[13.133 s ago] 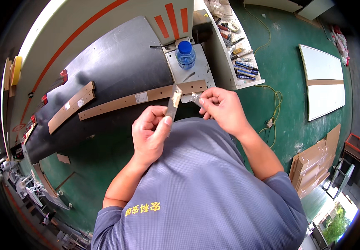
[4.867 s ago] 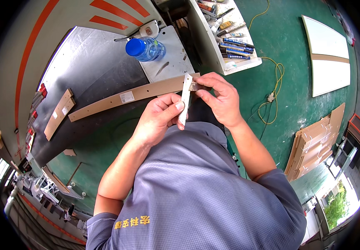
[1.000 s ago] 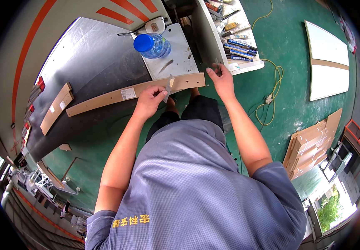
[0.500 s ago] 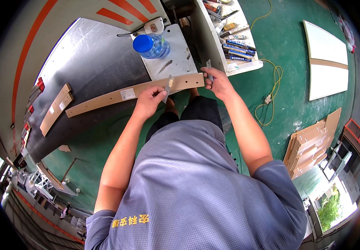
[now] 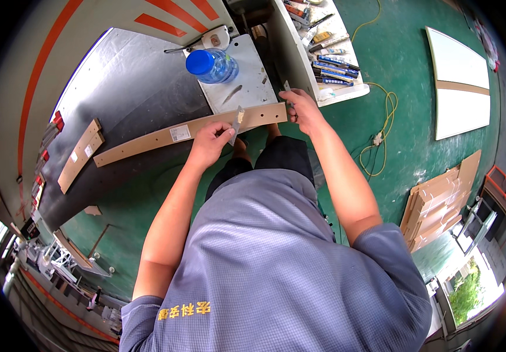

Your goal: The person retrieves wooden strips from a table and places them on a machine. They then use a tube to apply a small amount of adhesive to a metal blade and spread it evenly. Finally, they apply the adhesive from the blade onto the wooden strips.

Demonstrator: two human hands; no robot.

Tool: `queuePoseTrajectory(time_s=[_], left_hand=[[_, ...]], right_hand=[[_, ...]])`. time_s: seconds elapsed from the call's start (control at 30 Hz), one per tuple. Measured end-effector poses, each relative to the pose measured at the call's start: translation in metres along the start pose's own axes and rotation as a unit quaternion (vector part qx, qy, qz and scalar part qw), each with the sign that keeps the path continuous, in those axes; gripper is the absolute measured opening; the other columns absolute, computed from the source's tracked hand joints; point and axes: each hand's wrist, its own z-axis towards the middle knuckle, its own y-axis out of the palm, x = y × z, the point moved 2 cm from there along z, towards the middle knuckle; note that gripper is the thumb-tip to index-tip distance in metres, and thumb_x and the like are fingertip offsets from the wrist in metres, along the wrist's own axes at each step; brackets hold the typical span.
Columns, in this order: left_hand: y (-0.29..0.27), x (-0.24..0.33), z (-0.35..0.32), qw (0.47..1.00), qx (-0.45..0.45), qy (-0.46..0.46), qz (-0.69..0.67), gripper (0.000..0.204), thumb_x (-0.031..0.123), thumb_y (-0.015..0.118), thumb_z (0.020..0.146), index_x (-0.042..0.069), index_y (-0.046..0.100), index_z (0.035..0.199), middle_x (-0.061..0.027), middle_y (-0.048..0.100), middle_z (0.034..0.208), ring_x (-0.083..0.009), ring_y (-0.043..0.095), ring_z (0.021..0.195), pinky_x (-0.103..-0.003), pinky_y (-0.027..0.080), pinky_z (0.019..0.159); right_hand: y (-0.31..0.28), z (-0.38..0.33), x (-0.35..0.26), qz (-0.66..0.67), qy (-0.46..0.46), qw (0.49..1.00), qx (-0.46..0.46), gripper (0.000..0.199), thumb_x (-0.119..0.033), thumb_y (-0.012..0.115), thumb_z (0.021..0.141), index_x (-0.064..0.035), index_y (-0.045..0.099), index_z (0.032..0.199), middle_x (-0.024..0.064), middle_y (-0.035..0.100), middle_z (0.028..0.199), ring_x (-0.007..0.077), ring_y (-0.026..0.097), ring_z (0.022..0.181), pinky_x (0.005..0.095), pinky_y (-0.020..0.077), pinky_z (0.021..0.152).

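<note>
My left hand [image 5: 210,142] pinches a flat metal scraper [image 5: 235,130] with a dab of beige paste on it. That scraper stands in front of a long, curved brown board [image 5: 141,148] that has holes and a white label. By the board's right end, my right hand [image 5: 307,111] is closed on a second narrow metal blade [image 5: 287,87], which looks like another scraper; its lower part is hidden in the fingers. Beyond the board, a clear blue bottle [image 5: 225,66] with a blue cap rests on a white plate [image 5: 252,51], near a dark smear.
A white tray [image 5: 355,89] at the upper right holds pens, tubes and tools. A shorter brown piece [image 5: 80,155] lies on the black surface [image 5: 147,94] to the left. A yellow cable [image 5: 386,138], white panel [image 5: 461,61] and flat cardboard [image 5: 435,202] are on the green floor.
My right hand has shifted slightly to the left, and its blade now leans further left, toward the board's end. My left hand and its scraper have hardly moved.
</note>
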Motion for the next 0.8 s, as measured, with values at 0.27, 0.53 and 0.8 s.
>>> queuePoseTrajectory(time_s=[0.27,0.53,0.8], left_hand=[[0.001,-0.005,0.001,1.000,0.005,0.005,-0.014,0.016,0.016,0.066,0.096,0.000,0.067,0.094,0.0011,0.060,0.080,-0.0068,0.052,0.073,-0.024,0.043,0.067],[0.002,-0.005,0.000,0.999,0.009,0.003,-0.032,0.015,0.016,0.066,0.096,0.000,0.068,0.094,0.0016,0.062,0.079,-0.0063,0.053,0.073,-0.024,0.042,0.066],[0.002,-0.003,-0.001,1.000,0.009,-0.007,-0.026,0.016,0.015,0.066,0.095,0.000,0.068,0.094,0.0007,0.060,0.081,-0.0072,0.053,0.074,-0.024,0.043,0.067]], right_hand=[[0.013,0.011,-0.001,-0.105,0.002,0.994,0.026,0.093,-0.016,0.073,0.072,0.0085,0.028,0.149,0.0160,0.062,0.095,0.0164,0.059,0.068,0.0300,0.0372,0.048],[-0.004,0.010,-0.004,-0.084,-0.005,0.996,0.025,0.085,-0.013,0.069,0.073,0.0073,0.032,0.146,0.0083,0.056,0.088,0.0130,0.050,0.061,0.0289,0.0356,0.047],[-0.005,-0.003,-0.007,-0.093,-0.038,0.994,0.032,0.074,-0.016,0.069,0.076,0.0030,0.041,0.142,0.0050,0.052,0.086,0.0103,0.045,0.064,0.0268,0.0346,0.050]])
